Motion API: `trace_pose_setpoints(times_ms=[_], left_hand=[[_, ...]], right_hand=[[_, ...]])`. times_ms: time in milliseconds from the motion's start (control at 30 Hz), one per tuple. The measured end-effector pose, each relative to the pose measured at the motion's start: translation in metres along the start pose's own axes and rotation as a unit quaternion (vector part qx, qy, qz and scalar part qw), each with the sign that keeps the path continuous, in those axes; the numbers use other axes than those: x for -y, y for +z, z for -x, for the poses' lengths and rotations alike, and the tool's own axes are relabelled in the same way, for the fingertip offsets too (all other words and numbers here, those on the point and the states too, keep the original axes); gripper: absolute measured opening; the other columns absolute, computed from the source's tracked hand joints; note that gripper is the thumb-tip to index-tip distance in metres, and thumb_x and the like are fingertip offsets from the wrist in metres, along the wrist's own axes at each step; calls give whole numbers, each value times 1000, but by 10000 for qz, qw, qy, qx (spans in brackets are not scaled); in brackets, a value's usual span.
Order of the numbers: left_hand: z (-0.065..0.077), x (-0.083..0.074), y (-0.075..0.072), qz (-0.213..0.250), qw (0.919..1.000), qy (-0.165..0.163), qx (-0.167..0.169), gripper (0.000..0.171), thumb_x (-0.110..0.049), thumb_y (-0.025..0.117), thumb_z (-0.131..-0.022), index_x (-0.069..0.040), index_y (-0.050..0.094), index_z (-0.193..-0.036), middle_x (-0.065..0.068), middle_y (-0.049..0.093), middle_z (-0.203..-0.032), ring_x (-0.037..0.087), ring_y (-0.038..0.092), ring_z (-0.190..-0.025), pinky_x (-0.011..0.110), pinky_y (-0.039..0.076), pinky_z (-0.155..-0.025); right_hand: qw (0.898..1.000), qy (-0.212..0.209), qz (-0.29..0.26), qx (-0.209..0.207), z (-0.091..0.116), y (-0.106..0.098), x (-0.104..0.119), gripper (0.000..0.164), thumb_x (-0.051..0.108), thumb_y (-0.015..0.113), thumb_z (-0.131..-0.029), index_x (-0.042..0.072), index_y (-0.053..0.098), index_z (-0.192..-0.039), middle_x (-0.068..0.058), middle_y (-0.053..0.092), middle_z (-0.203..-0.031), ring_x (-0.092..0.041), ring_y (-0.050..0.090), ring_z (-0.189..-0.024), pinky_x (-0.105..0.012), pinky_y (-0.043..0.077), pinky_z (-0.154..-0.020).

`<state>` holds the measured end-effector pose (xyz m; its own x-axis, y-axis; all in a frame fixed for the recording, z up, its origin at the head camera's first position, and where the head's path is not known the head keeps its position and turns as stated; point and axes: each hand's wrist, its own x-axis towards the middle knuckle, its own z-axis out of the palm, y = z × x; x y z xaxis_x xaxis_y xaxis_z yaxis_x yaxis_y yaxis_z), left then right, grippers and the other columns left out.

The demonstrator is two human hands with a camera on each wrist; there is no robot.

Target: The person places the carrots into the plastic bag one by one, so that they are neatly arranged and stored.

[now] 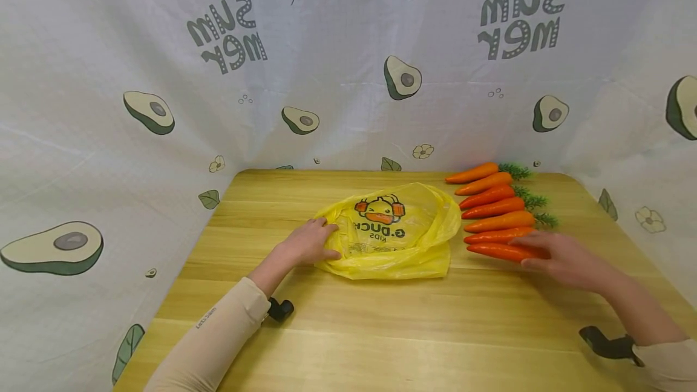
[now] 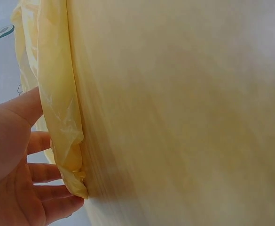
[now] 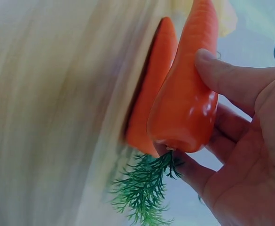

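Right in the grip now: the right hand (image 1: pixel 563 259) has a carrot (image 3: pixel 186 103), thumb on one side, fingers behind, closed snugly round the thick end. Whether it's off the wood, I can't tell! It's smooth and glossy, fat at the shoulder and tapering away, a feathery green top (image 3: pixel 146 188) trailing below the fingers in the wrist view. Just beyond the grip, six more carrots (image 1: pixel 492 209) lie in a neat stack of rows, tips pointing left, some paler orange, some redder. So one is in hand, six are unheld, and I'd call that early going.

Out to the grip's left, the yellow plastic bag (image 1: pixel 435 268) lies slumped and crinkled, thin and shiny, duck print showing, mouth loosely agape; I see no carrot in it. At its far side, the left hand (image 1: pixel 310 243) has thumb and fingers spread at the rim; plastic hides the tips, so pinching or not, I can't say. Under everything, pale grained wood tabletop (image 1: pixel 392 343); behind, a creased avocado-print sheet (image 1: pixel 337 71).
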<state>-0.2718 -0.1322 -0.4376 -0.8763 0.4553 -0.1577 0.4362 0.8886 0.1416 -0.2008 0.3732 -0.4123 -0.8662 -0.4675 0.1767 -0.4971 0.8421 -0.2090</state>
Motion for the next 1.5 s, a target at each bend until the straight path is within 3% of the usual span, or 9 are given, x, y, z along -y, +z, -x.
trace_pose_setpoints(times_ms=[300,600,833,1167,1500], left_hand=[[-2,0,0,-55,10000,28,11,74,-55,69,-91,-15,49,-150,16,48,-148,37,46,-137,52,42,-109],[-3,-1,1,-77,10000,39,-9,73,-55,69,-91,-15,49,-149,16,49,-146,37,47,-136,51,42,-109],[-4,-1,1,-71,10000,37,4,73,-55,69,-91,-15,49,-149,16,48,-148,38,46,-138,52,41,-111],[-4,-2,2,9,10000,-27,39,73,-54,68,-92,-14,48,-150,17,45,-152,38,42,-141,53,39,-112],[-2,-3,1,7,9999,-94,90,74,-54,68,-92,-15,47,-151,18,42,-155,41,38,-144,54,36,-114]], right_hand=[[10000,-59,68,9,-5,-9,3,42,17,82,-83,3,72,-121,-15,71,-113,-32,68,-96,-42,54,-76],[9999,35,-55,112,-15,-22,13,42,15,82,-84,0,71,-122,-18,72,-115,-37,67,-102,-52,54,-83],[9994,203,-104,265,-26,-32,21,45,18,81,-85,-2,69,-123,-30,67,-120,-52,61,-111,-67,46,-92],[9996,113,-181,190,-40,-39,28,44,12,78,-87,-1,66,-128,-18,68,-120,-35,65,-103,-55,52,-86],[9998,44,-114,186,-53,-40,34,41,11,80,-86,-1,68,-123,-10,66,-113,-20,58,-89,-38,50,-75]])
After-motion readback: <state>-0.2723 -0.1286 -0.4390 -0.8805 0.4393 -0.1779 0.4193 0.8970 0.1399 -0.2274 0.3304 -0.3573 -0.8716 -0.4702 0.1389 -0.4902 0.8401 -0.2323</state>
